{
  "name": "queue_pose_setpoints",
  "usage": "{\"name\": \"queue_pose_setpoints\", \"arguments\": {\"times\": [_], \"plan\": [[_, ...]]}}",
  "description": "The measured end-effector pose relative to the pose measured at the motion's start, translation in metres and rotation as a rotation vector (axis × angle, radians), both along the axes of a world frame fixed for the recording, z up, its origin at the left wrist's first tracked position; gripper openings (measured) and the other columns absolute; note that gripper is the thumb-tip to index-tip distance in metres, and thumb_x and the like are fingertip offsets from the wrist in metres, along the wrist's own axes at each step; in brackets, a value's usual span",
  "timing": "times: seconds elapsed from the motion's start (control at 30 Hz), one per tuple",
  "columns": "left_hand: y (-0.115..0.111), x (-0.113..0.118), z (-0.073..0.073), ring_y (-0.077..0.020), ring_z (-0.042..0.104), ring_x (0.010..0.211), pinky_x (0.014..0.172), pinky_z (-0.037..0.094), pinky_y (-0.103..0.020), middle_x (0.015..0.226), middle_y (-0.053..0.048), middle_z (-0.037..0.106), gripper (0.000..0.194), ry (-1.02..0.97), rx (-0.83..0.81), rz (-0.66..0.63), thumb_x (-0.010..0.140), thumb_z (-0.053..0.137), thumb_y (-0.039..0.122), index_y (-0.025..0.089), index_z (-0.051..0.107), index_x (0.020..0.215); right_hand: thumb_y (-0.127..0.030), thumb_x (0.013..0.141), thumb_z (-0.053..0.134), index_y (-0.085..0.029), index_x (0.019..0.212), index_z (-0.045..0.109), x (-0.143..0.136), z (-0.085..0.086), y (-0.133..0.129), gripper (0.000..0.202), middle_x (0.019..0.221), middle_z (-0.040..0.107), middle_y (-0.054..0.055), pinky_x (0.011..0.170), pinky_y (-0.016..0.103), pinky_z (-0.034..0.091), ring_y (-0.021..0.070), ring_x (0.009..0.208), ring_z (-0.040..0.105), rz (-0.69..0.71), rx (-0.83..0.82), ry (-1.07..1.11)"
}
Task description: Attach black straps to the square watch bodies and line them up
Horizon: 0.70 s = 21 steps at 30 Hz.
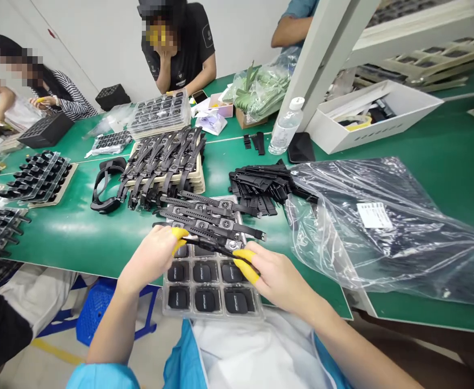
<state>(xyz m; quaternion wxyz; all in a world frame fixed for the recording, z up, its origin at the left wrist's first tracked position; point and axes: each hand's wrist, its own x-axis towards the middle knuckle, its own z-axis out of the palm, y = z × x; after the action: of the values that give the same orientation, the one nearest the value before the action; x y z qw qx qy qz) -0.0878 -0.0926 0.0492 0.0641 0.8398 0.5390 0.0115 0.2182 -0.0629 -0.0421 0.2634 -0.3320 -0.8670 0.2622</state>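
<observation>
Yellow finger covers are on the thumb and forefinger of both hands. My left hand [155, 251] pinches the left end of a black watch strap [204, 244], and my right hand [267, 267] pinches it further right, near a round watch back. The strap is held roughly level over a clear plastic tray [166, 305]. Square black watch bodies [205, 300] sit in the tray's near compartments. Across its far part lie several watches with straps attached [224, 222], backs up. A pile of loose black straps [261, 181] lies just beyond my right hand.
Stacked trays of strapped watches [166, 162] stand behind, beside a black headband-like item [106, 186]. At right are a large plastic bag [382, 227], a bottle [287, 127], a black phone-like slab [300, 147] and a white box [366, 127]. Several people sit around the green table [78, 237].
</observation>
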Motion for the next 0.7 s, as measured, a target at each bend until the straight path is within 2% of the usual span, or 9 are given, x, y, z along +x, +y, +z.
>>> {"name": "queue_pose_setpoints", "arguments": {"times": [0.1,0.2,0.3,0.43,0.57,0.7], "plan": [[0.006,-0.016,-0.008,-0.0222,0.063,0.091,0.087,0.049,-0.037,0.102,-0.006,0.071,0.021,-0.064,-0.104,0.036,0.103,0.045,0.012,0.019,0.063,0.112,-0.023,0.106,0.051,-0.013,0.118,0.068,-0.018,-0.002,-0.002,0.023,0.108,0.078,0.013,0.070,0.034,0.055,0.0259,0.090,0.075,-0.034,0.096,-0.116],[0.015,-0.022,-0.022,-0.0225,0.063,0.098,0.093,0.047,-0.038,0.106,-0.006,0.070,0.025,-0.067,-0.143,0.011,0.104,0.044,0.012,0.021,0.065,0.111,-0.021,0.104,0.055,-0.015,0.108,0.070,-0.029,0.002,0.000,0.017,0.109,0.078,0.012,0.066,0.033,0.051,0.0253,0.089,0.074,-0.028,0.092,-0.275],[0.023,-0.021,-0.039,-0.0236,0.062,0.102,0.095,0.046,-0.040,0.108,-0.007,0.068,0.024,-0.061,-0.100,0.009,0.105,0.045,0.017,0.022,0.068,0.111,-0.022,0.104,0.056,-0.017,0.104,0.071,-0.031,0.005,0.003,0.017,0.104,0.077,0.010,0.062,0.031,0.045,0.0232,0.086,0.073,-0.042,0.065,-0.362],[0.025,-0.019,-0.057,-0.0264,0.060,0.108,0.101,0.046,-0.046,0.112,-0.009,0.066,0.019,-0.056,0.024,0.026,0.107,0.048,0.025,0.021,0.066,0.113,-0.026,0.104,0.058,-0.017,0.110,0.072,-0.021,0.002,0.001,0.018,0.101,0.072,0.008,0.057,0.031,0.040,0.0205,0.078,0.070,-0.099,0.090,-0.348],[0.014,-0.021,-0.058,-0.0306,0.057,0.118,0.105,0.048,-0.050,0.121,-0.013,0.063,0.016,-0.093,0.172,0.089,0.106,0.052,0.028,0.018,0.063,0.112,-0.032,0.106,0.054,-0.018,0.115,0.072,-0.002,-0.006,0.003,0.025,0.104,0.069,0.009,0.058,0.030,0.042,0.0182,0.075,0.068,-0.129,0.094,-0.252],[-0.007,-0.026,-0.050,-0.0276,0.060,0.118,0.101,0.054,-0.043,0.119,-0.011,0.064,0.018,-0.131,0.121,0.089,0.107,0.050,0.032,0.020,0.063,0.110,-0.036,0.107,0.050,-0.017,0.119,0.070,0.023,-0.010,0.030,0.030,0.112,0.070,0.011,0.066,0.032,0.048,0.0225,0.085,0.070,-0.347,-0.012,-0.271]]}}
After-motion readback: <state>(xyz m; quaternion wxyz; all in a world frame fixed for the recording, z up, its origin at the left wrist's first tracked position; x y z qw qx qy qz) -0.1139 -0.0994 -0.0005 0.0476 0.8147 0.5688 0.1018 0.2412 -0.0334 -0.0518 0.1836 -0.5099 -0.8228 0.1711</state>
